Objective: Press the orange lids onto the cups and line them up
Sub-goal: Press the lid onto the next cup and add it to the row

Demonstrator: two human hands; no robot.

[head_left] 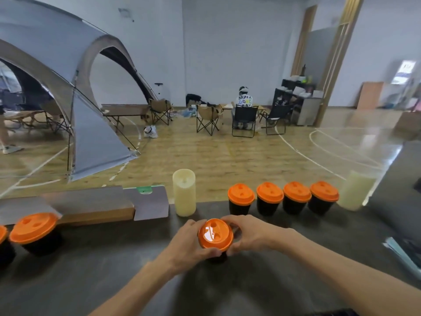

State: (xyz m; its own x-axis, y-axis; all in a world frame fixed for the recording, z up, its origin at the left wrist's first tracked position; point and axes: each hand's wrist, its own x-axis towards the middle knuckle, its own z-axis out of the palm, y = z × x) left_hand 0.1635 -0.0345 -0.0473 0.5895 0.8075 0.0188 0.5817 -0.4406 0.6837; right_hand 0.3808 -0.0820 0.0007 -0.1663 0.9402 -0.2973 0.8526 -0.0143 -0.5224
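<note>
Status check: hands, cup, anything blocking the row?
Left hand and right hand grip lidded cup. Four capped cups lined up behind. Candle left of row.

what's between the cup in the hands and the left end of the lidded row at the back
Nothing visible: bare dark counter lies between the orange-lidded black cup held by both hands and the row's leftmost cup. The cream cylinder stands off left.

Your orange lid (pixel 215 236) looks glossy smooth plastic; cup (pixel 216 257) under it matt black. Table (pixel 102 270) is matt dark grey, floor (pixel 205 156) glossy wood.
</note>
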